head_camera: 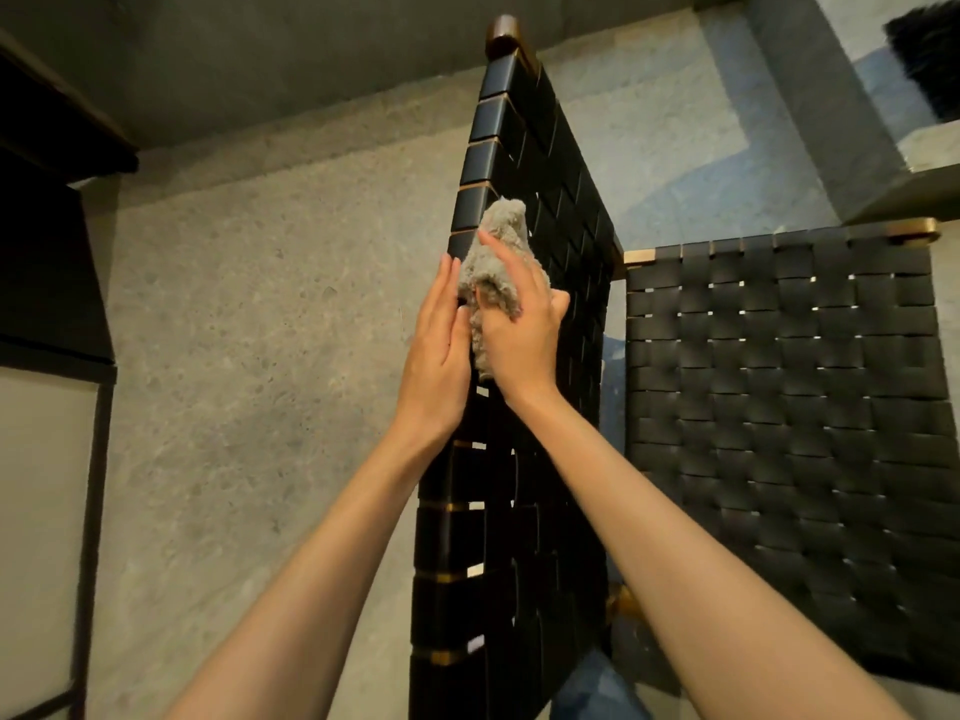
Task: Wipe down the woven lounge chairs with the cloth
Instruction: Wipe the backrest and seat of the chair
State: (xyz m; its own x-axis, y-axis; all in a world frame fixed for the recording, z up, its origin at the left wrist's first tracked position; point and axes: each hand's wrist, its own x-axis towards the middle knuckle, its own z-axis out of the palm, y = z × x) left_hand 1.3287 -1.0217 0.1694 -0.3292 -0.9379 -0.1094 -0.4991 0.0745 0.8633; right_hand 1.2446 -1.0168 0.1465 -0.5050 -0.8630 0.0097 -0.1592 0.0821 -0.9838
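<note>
Pointing up, cloth point(506, 223) lengthwise along chair edge point(470, 207)

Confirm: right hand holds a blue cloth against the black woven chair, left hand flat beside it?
No: the cloth is grey, not blue, per the head view. The right hand holds it against the black woven chair, left hand flat beside it.
</note>
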